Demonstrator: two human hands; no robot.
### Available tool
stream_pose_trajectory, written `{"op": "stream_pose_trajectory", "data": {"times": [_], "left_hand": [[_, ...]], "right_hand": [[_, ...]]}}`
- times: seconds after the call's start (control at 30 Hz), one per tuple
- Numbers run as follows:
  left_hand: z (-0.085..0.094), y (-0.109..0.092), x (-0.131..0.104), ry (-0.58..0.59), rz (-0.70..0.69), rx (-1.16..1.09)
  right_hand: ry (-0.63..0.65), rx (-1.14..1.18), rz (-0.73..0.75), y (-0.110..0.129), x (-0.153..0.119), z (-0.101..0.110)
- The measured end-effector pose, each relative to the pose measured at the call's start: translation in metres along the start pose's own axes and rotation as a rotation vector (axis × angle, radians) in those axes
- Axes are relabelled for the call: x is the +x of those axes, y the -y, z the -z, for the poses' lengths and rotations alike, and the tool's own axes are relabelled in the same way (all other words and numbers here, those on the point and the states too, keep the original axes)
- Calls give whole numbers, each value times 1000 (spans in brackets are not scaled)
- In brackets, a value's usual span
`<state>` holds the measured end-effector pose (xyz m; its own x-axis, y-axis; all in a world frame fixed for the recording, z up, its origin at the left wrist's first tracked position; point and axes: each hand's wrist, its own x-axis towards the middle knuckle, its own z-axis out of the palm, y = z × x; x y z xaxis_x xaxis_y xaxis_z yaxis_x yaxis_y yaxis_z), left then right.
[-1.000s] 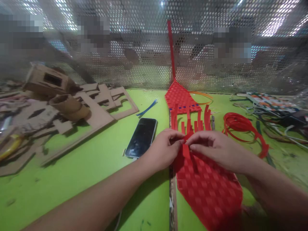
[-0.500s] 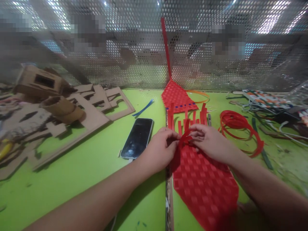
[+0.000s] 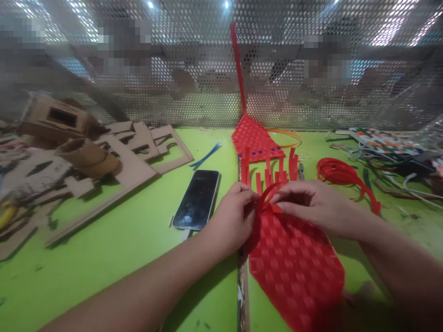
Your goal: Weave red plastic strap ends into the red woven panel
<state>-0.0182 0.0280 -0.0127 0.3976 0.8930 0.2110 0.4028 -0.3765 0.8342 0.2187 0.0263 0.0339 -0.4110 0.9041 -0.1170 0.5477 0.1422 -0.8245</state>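
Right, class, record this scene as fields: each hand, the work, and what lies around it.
Left hand: fingertips by the looped red strip
Right hand: fingers at that strip
Work: red woven piece, loose strip ends along its far side
Left: phone, cardboard pieces
Right: red coil
Beyond: blue-dashed red weave
Surface: green table

The red strip, formerly folded down, now arches into a loop. The right hand has drawn its spread fingers together.
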Motion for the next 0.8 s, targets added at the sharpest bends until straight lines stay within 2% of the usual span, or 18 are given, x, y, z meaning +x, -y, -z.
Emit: {"op": "stream_pose_trajectory", "data": {"times": [0.17, 0.23, 0.33, 0.5, 0.63, 0.7, 0.8], "left_hand": [[-3, 2, -1, 51, -66, 106], [-3, 2, -1, 57, -73, 125], [-1, -1, -2, 44, -61, 194], [1, -11, -6, 14, -35, 506], [2, -21, -12, 11, -55, 533], [2, -25, -15, 21, -121, 540], [1, -25, -16, 145, -263, 632]], "right_hand": [[-147, -87, -112, -9, 2, 6], [-163, -160, -158, -15, 3, 6], [-159, -153, -211, -20, 7, 0], [-247, -124, -328, -16, 13, -15], [-189, -92, -299, -13, 13, -14], [-143, -107, -254, -11, 11, -10], [-125, -123, -174, -12, 9, -5]]}}
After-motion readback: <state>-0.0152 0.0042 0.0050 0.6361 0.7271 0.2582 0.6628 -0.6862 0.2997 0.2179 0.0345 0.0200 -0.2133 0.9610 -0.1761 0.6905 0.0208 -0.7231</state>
